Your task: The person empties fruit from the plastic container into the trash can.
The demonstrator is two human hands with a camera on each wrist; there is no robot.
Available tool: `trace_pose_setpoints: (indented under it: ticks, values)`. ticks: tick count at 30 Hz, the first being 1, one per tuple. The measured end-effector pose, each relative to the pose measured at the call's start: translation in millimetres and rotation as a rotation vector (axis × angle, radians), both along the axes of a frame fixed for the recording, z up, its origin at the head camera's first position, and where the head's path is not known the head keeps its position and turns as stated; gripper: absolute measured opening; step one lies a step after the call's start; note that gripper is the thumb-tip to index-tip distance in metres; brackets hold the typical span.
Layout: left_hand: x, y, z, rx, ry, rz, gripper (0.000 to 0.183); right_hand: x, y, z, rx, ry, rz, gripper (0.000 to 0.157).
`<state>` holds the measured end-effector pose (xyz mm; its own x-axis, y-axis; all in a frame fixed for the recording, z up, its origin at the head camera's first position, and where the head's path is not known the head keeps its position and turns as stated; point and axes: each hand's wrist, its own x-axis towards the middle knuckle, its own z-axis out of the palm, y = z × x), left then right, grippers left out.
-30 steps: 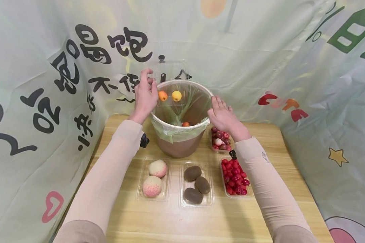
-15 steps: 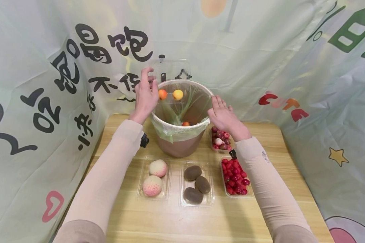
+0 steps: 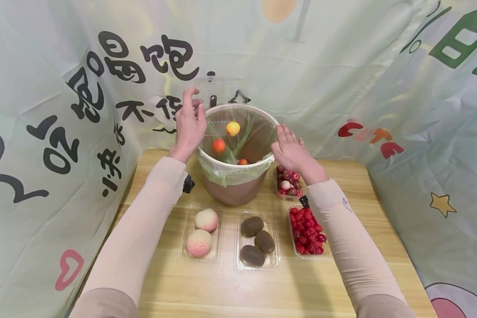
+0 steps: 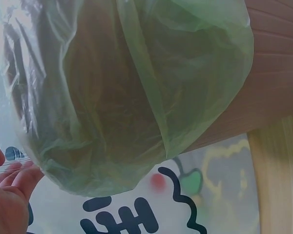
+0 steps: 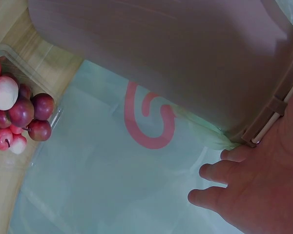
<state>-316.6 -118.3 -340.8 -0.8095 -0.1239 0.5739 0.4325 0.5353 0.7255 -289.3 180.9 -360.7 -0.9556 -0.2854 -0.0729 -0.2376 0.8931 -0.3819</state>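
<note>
My left hand [image 3: 190, 126] grips a clear plastic fruit box [image 3: 224, 86] by its left side, tilted over the far rim of a brown bin [image 3: 235, 194] lined with a thin green bag [image 3: 222, 174]. In the bin's mouth are a small yellow fruit [image 3: 232, 128] and an orange-red fruit [image 3: 218, 145], clear of the fingers. Another orange-red fruit [image 3: 243, 162] shows lower in the bin. My right hand [image 3: 292, 148] rests on the bin's right rim with its fingers extended. The left wrist view shows the bag and part of the left hand [image 4: 12, 195].
Before the bin stand clear boxes holding two pink-white peaches [image 3: 199, 243], three brown kiwis [image 3: 264, 242] and red berries [image 3: 307, 232]. A box of dark red and pink fruits [image 3: 289, 182] stands right of the bin. Printed cloth walls [image 3: 322, 79] surround the wooden table [image 3: 222, 296].
The orange-red fruit has left the box and dropped toward the near side of the bin's mouth. The yellow one has shifted slightly down. Both hands stay nearly still.
</note>
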Motion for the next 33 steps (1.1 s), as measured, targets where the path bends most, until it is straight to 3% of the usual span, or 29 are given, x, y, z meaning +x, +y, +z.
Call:
trace_pose_setpoints:
  ticks: [16, 23, 33]
  values:
    - [-0.7, -3.0, 0.0, -0.005, -0.005, 0.004, 0.035, -1.3, -0.1, -0.6, 0.006, -0.001, -0.002, 0.075]
    - [0.8, -6.7, 1.8, -0.005, -0.045, 0.000, 0.036, -0.3, -1.0, -0.7, -0.001, 0.002, -0.004, 0.076]
    - [6.5, -20.7, 22.1, 0.039, -0.084, 0.045, 0.037, -1.9, -1.3, -0.8, 0.007, 0.012, -0.001, 0.076]
